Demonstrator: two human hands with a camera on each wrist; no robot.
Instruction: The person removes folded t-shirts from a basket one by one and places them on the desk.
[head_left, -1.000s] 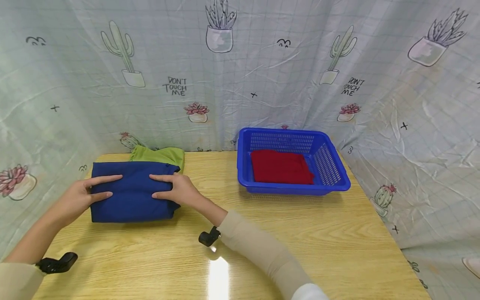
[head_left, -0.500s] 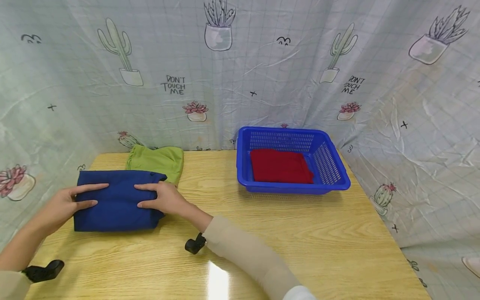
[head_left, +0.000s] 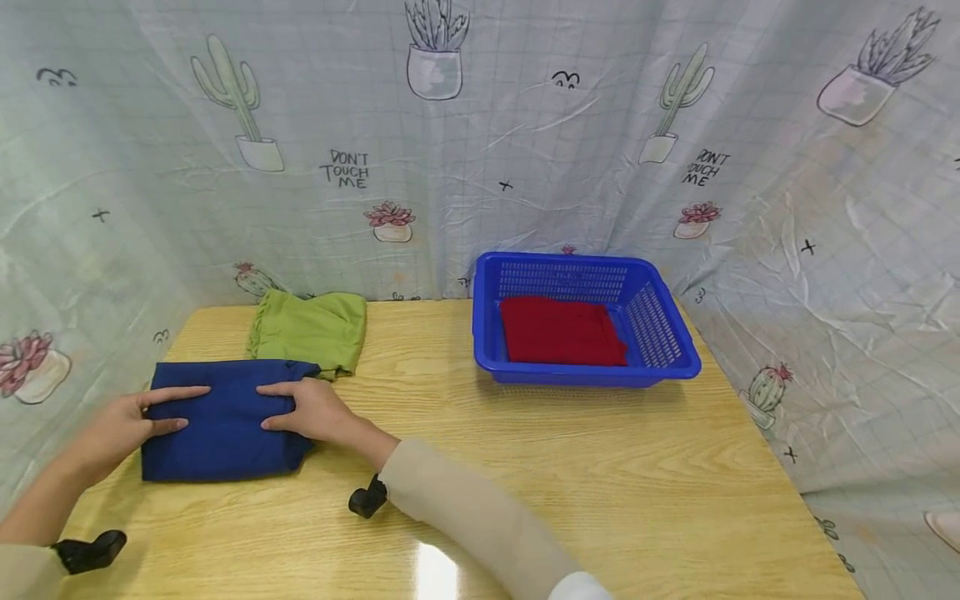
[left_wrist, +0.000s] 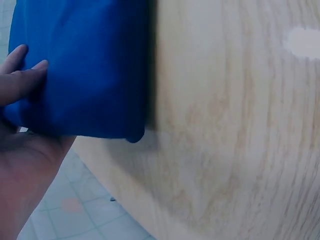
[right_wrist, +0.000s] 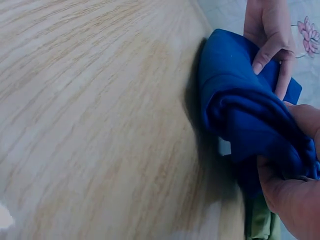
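Observation:
A folded dark blue cloth (head_left: pixel 225 450) lies low over the left part of the table, its layers rolled at the right end in the right wrist view. My left hand (head_left: pixel 120 433) grips its left end, thumb and index finger on top and the other fingers out of sight beneath. At the opposite end my right hand (head_left: pixel 326 412) pinches the cloth; the right wrist view has its fingers around the bunched layers (right_wrist: pixel 270 135). Just behind is a folded lime-green cloth (head_left: pixel 311 329), its front edge partly covered by the blue one.
A blue plastic basket (head_left: pixel 585 377) stands at the back right of the wooden table (head_left: pixel 600 492). Inside it lies a folded red cloth (head_left: pixel 562 333). A printed curtain (head_left: pixel 480 150) hangs along the back and sides.
Both hands have brought the blue cloth toward the table's front and to the left, lower down. More of the green cloth now shows behind it.

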